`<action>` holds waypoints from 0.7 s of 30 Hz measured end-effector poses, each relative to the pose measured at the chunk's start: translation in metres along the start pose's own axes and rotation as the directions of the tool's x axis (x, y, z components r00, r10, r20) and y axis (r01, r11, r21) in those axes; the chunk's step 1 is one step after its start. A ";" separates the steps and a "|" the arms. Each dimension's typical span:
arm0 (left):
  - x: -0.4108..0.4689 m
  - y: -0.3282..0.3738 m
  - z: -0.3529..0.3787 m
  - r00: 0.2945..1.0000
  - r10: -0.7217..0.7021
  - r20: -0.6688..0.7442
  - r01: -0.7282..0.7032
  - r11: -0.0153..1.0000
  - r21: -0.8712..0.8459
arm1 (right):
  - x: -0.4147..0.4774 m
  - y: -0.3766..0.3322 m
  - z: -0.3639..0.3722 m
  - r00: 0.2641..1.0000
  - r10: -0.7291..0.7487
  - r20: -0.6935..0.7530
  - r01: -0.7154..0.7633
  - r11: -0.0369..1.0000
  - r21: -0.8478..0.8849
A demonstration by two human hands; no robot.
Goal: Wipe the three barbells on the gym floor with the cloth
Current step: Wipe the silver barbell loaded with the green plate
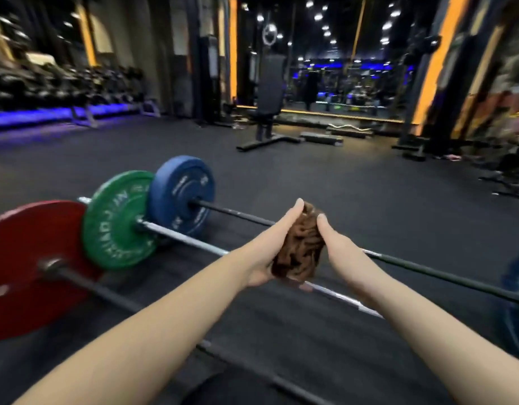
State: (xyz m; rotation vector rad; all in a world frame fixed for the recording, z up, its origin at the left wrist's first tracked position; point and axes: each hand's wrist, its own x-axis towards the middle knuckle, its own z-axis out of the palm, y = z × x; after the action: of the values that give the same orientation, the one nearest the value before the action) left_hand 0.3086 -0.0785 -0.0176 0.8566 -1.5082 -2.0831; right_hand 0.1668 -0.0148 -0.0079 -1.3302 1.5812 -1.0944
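Three barbells lie side by side on the dark gym floor. The nearest has a red plate (27, 267) and a dark bar (106, 290). The middle one has a green plate (118, 220) and a silver bar (188, 241). The farthest has a blue plate (182, 194) and a black bar (238, 213). A bunched brown cloth (299, 247) is held above the middle bar. My left hand (270, 247) cups it from the left and below; my right hand (337, 247) presses its right side.
A black bench (267, 112) stands ahead before a wall mirror. A dumbbell rack (62, 86) lines the left wall. Floor mats and a curl bar (349, 128) lie near the mirror. Another blue plate (515, 302) sits at the right edge.
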 end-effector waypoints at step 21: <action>-0.016 -0.068 -0.263 0.855 -0.028 -0.517 -0.054 0.989 -0.141 | 0.140 0.037 0.202 0.914 0.049 0.403 0.059 0.966 -0.251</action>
State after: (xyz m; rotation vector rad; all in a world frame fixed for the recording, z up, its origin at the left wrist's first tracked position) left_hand 0.5043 -0.2263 -0.1356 1.2217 -1.0468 -1.7299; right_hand 0.3244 -0.1758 -0.1131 -1.6139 1.4339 -0.5691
